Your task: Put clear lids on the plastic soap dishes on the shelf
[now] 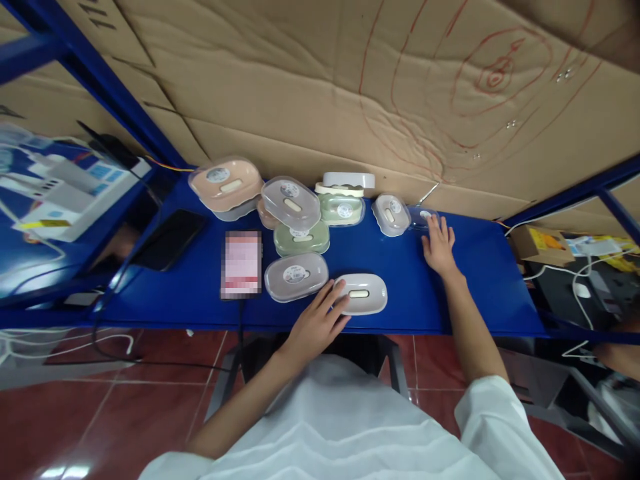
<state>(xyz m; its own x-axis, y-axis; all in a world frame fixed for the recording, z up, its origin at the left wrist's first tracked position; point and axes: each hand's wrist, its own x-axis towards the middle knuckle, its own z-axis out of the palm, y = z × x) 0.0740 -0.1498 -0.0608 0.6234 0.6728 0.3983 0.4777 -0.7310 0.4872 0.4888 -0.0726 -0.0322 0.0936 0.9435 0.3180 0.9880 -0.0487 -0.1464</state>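
My left hand (320,320) lies at the left end of a pale oval plastic box (374,293), its fingers apart and resting on the rim. This box shows a cream, pill-shaped piece in its middle and no clear cover. Further back on the right, my right hand (440,245) is stretched out with spread fingers, its fingertips over a clear oval lid (419,217) bearing a round sticker. Just left of that lid sits a grey oval box (391,215) with a clear cover. Another grey covered box (295,277) lies left of the pale box, close to my left hand.
Several covered boxes, among them a peach one (227,190), a grey one (290,203) and green ones (342,210), stand along the back. A blurred-out screen (241,265) and a black tablet (170,239) lie left. Cardboard (300,87) walls the rear; blue posts (100,87) bound the sides.
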